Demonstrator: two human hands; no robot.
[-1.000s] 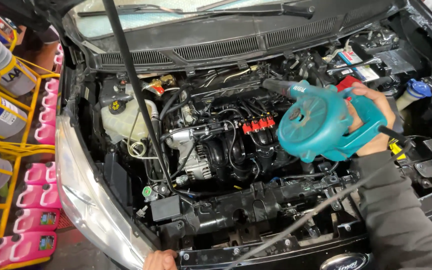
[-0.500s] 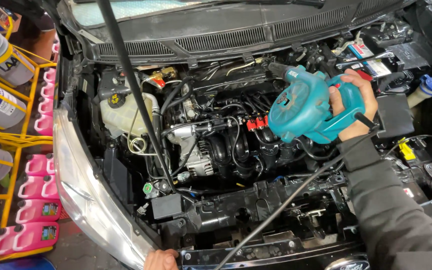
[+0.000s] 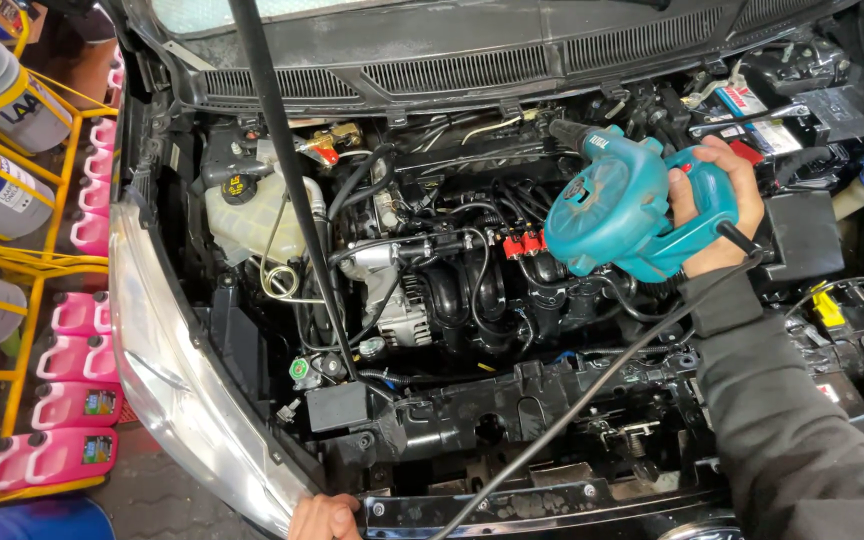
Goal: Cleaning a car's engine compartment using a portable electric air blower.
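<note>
A blue blower [image 3: 620, 208] is held tight by the fingers of the right hand [image 3: 714, 205], over the right side of the engine [image 3: 462, 290]. The left hand [image 3: 324, 518] is laid on the near car front (its fingers cannot be seen). The black cord [image 3: 592, 395] could be snagged on engine parts, because it is draped across them.

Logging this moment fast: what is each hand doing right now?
Right hand: closed around the handle of the teal blower.
Left hand: resting on the car's front edge; grip cannot be told.
</note>
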